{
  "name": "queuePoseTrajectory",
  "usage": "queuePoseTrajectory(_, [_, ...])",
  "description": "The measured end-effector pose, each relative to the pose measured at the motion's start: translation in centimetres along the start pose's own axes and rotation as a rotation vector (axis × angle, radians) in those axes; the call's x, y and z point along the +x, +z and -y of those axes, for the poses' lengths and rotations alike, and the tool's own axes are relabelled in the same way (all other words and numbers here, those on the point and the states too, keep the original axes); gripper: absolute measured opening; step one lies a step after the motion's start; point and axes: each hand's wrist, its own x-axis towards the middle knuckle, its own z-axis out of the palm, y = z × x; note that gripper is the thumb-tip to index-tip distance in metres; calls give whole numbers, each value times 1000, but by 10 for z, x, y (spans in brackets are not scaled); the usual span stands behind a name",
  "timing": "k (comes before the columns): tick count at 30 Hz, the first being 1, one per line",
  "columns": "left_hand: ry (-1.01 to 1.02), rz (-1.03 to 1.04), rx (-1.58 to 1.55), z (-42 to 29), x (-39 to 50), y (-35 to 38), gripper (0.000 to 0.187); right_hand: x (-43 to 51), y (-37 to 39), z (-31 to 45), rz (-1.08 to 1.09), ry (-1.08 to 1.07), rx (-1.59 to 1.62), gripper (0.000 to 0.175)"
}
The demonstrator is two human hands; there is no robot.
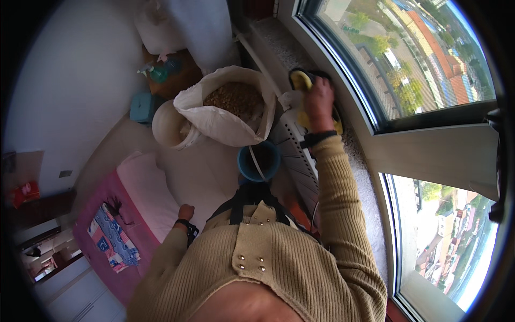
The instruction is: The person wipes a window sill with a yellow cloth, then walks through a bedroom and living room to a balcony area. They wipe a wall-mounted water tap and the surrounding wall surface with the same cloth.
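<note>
My right hand (320,100) presses a yellow and dark cloth (301,80) onto the speckled windowsill (354,155), beside the window frame. Part of the cloth is hidden under my palm and wrist. Low at my side hangs my left hand (186,211), away from other things, its fingers mostly out of sight. Below my right forearm stands a white radiator (295,147) with a slotted top. A blue bucket (240,163) with a pale handle and dark contents sits on the floor just in front of me.
An open white sack (223,124) of brown, grain-like pieces stands ahead, with a white bucket (163,124) to its left. Behind them are a green spray bottle (158,74) and a teal box (141,108). A pink-covered bed (90,209) lies left. Windows (402,60) line the right.
</note>
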Motion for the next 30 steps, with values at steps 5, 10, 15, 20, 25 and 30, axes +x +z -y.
queuePoseTrajectory(5, [207,-87,-51,-73,20,-36,12,19,11,7,-12,-36,112,20])
queuePoseTrajectory(10, [75,-223,-469,-130,56,-103,22,-38,-36,-6,22,-29,184,35])
queuePoseTrajectory(15, [-1,-305,-645,-139,92,-145,21,-114,-104,-35,27,59,42,44])
queuePoseTrajectory(20, [34,-322,-611,-133,103,-167,19,-169,-157,-60,34,216,-118,45])
queuePoseTrajectory(25, [122,-523,-605,-149,121,-246,17,-172,-148,-58,-9,249,-208,49])
queuePoseTrajectory(30, [480,-927,-606,-181,154,-360,19,-129,-108,-31,-37,246,-212,43])
